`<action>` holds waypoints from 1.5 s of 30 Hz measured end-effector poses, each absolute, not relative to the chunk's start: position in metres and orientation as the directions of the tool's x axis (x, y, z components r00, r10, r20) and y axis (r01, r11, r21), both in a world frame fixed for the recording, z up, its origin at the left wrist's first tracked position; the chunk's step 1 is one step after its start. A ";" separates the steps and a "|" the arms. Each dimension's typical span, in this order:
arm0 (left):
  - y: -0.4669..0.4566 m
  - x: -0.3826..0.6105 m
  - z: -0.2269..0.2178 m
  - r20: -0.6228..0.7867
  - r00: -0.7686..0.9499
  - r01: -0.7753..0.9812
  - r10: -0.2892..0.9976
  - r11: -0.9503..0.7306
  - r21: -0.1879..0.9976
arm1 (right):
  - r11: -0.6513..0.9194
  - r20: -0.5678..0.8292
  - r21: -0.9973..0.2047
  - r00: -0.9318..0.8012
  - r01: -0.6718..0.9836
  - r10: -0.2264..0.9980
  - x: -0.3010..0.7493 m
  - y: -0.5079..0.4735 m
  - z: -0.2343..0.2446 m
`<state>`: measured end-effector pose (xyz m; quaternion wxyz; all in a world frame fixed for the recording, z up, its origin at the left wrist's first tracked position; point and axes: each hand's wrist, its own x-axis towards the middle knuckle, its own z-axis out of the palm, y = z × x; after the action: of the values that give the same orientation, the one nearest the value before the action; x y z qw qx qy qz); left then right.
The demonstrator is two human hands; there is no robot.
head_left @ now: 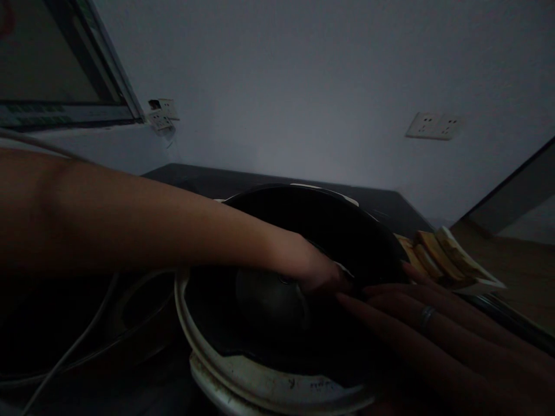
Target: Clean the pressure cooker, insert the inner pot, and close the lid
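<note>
A round cooker-like vessel with a worn off-white rim [255, 375] and a dark interior stands in front of me. On its inside bottom I see a dull, round, greyish plate [271, 300]. My left hand [318, 268] reaches down into the vessel from the left, its fingers curled together near the right inner side. A small pale edge shows beside those fingers; what they hold is too dark to make out. At the lower right, my right hand [427, 329], with a ring on one finger, lies over the vessel's right side, fingers stretched out and close to my left fingertips.
Behind the vessel runs a dark countertop [381, 202] against a pale wall. Yellowish-brown blocks [433, 254] sit in a white holder at the right. A pale cord [82, 335] crosses the dark lower left, near another round rim. Wall sockets [433, 126] are further back.
</note>
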<state>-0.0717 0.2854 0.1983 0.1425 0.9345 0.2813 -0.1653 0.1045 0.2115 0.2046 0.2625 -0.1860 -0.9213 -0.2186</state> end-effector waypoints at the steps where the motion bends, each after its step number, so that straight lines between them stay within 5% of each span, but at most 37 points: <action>1: 0.292 -0.069 0.199 -0.426 0.818 0.496 0.386 -0.849 0.182 | 0.837 0.563 0.303 -0.794 0.455 0.228 0.103 0.212 0.206; 3: 0.301 -0.066 0.201 -0.488 0.824 0.409 0.288 -0.898 0.161 | 0.841 0.560 0.287 -0.793 0.459 0.241 0.101 0.213 0.207; 9: 0.316 -0.076 0.209 -0.540 0.595 0.715 0.595 -0.699 0.017 | 0.855 0.542 0.243 -0.795 0.458 0.272 0.104 0.209 0.207; 14: 0.332 -0.105 0.214 -0.588 0.440 0.831 0.679 -0.556 -0.020 | 0.857 0.545 0.218 -0.787 0.467 0.290 0.102 0.209 0.208; 25: 0.323 -0.143 0.217 -0.735 0.345 0.882 0.584 -0.469 0.041 | 0.860 0.531 0.206 -0.791 0.467 0.303 0.107 0.209 0.203; 31: 0.299 -0.137 0.222 -0.610 0.316 0.858 0.726 -0.494 -0.143 | 0.858 0.513 0.216 -0.802 0.467 0.307 0.104 0.209 0.208; 36: 0.296 -0.139 0.236 -0.331 0.386 0.847 0.861 -0.473 -0.243 | 0.852 0.554 0.230 -0.783 0.470 0.283 0.104 0.210 0.208; 40: 0.296 -0.139 0.268 -0.283 0.421 0.865 0.862 -0.475 -0.160 | 0.853 0.565 0.241 -0.782 0.462 0.263 0.104 0.213 0.202; 45: 0.299 -0.146 0.321 -0.345 0.522 0.851 0.780 -0.504 0.150 | 0.846 0.554 0.288 -0.799 0.449 0.236 0.107 0.215 0.199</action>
<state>-0.1464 0.2993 0.3210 0.1516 0.8592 0.4745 -0.1169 0.1067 0.2149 0.1993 0.2578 -0.1851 -0.9253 -0.2073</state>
